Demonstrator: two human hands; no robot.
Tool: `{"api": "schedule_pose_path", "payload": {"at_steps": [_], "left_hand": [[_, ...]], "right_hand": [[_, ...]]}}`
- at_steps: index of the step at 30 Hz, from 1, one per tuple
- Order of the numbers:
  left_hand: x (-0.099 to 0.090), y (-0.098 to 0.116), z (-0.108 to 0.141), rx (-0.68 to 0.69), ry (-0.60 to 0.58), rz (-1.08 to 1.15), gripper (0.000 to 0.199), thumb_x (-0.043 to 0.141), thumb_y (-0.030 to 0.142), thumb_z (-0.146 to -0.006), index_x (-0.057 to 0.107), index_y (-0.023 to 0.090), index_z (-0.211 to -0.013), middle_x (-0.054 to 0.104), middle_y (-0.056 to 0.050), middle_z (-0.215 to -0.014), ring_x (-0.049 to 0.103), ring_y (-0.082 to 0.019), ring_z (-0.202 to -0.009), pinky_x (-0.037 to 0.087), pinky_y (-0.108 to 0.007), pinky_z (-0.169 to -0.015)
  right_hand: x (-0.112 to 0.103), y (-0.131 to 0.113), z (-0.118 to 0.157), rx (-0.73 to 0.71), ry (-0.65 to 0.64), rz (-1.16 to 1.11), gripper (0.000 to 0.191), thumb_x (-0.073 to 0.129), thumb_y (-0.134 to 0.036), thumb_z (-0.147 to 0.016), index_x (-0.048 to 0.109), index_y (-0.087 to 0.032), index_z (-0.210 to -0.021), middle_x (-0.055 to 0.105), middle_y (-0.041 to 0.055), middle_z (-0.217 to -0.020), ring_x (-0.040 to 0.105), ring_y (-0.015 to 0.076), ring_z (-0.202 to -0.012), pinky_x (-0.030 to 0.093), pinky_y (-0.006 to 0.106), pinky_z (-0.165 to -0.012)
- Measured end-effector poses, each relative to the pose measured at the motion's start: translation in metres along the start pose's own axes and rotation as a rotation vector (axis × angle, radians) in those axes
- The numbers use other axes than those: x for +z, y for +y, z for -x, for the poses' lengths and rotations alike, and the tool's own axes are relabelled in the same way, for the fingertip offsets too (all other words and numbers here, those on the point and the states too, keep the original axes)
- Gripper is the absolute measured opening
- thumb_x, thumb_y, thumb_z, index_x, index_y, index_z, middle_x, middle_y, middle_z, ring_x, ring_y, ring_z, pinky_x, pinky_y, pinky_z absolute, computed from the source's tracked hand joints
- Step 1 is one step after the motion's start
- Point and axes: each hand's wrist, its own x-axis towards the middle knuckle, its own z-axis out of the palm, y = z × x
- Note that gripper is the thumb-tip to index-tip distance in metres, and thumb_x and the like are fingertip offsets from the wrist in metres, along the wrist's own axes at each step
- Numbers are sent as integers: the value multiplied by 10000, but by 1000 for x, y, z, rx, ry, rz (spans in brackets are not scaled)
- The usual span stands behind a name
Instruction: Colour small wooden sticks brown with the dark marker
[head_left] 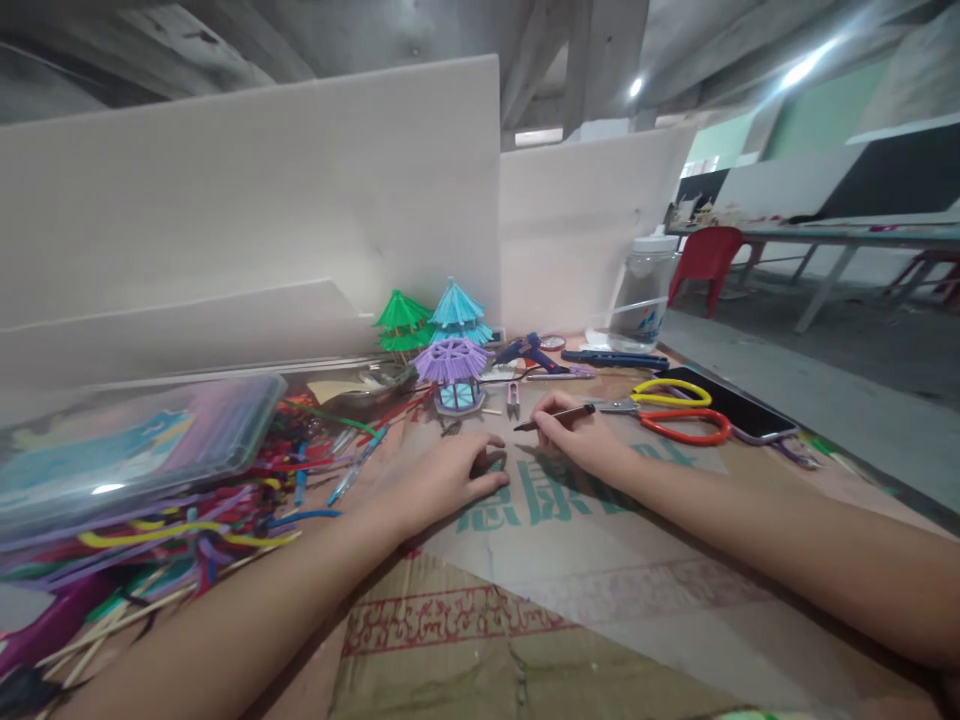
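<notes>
My right hand (pixel 566 425) pinches a dark pen (pixel 574 416), its tip pointing left just above the cardboard sheet (pixel 600 590). To its left, my left hand (pixel 465 470) rests on the cardboard, thumb and fingers curved and apart, with nothing I can make out between them. Behind the hands stands a small pavilion model with a purple roof (pixel 452 362) and pale blue walls. A green-roofed model (pixel 403 315) and a light blue-roofed model (pixel 454 305) stand farther back. Small thread snips (pixel 513 400) lie between the purple model and my right hand.
Scissors with yellow and red handles (pixel 686 425) lie right, beside a phone (pixel 739 405). A utility knife (pixel 615 358), glue gun (pixel 532 352) and clear bottle (pixel 643 295) sit behind. At left, a plastic box (pixel 255 420) rests over colourful pipe cleaners (pixel 187 530). White boards (pixel 300 200) stand behind.
</notes>
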Motion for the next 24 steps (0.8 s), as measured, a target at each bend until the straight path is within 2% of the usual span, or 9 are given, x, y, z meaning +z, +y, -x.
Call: {"api": "schedule_pose_path", "payload": {"at_steps": [2,4,10,14,18,21,24], "left_hand": [[1,0,0,12,0,-2,325,667,423,-919,676,210,-1164,733,-78,-1117,674,-249,-988,508,-339,-847],[3,-1,-1,5,8,-12,291,657,420,-925,705,205,-1115,746,-77,-1078,680,-255,-977,514,-343,-841],[6,-3,-2,-17,46,-76,206,561,275,-972,749,212,-1024,759,-67,-1033,687,-230,-949,514,-321,-852],[6,-6,-2,-39,84,-155,204,575,307,-965,750,204,-944,752,-79,-974,676,-242,-908,502,-337,-839],[-13,-20,-2,-102,139,-242,198,592,318,-940,746,202,-898,747,-92,-946,667,-249,-902,482,-352,-863],[-34,-40,-3,-192,200,-294,227,544,289,-944,737,172,-927,746,-121,-965,664,-255,-892,479,-346,-811],[-45,-61,-2,-250,193,-314,248,540,300,-932,740,154,-922,757,-129,-939,680,-271,-852,472,-340,-746]], "right_hand": [[1,1,0,-11,-6,-6,181,574,-365,-892,542,-221,-788,592,-31,-609,559,154,-549,427,286,-552],[1,1,0,-17,-7,-9,183,582,-373,-883,545,-221,-787,592,-31,-603,560,157,-543,421,287,-544],[1,0,0,-18,-20,-31,185,596,-385,-863,550,-222,-789,588,-30,-599,561,159,-546,422,291,-547],[1,-1,0,7,-27,-20,173,584,-377,-866,553,-219,-803,588,-28,-605,568,160,-560,434,295,-571],[0,0,0,6,-38,7,174,580,-379,-876,554,-221,-809,590,-22,-620,554,162,-567,426,300,-571],[0,2,0,2,-53,19,169,577,-376,-886,560,-221,-821,586,-20,-627,536,161,-562,411,296,-553],[0,3,1,-9,-78,29,154,578,-361,-891,563,-223,-824,587,-17,-633,538,163,-573,409,294,-553]]}}
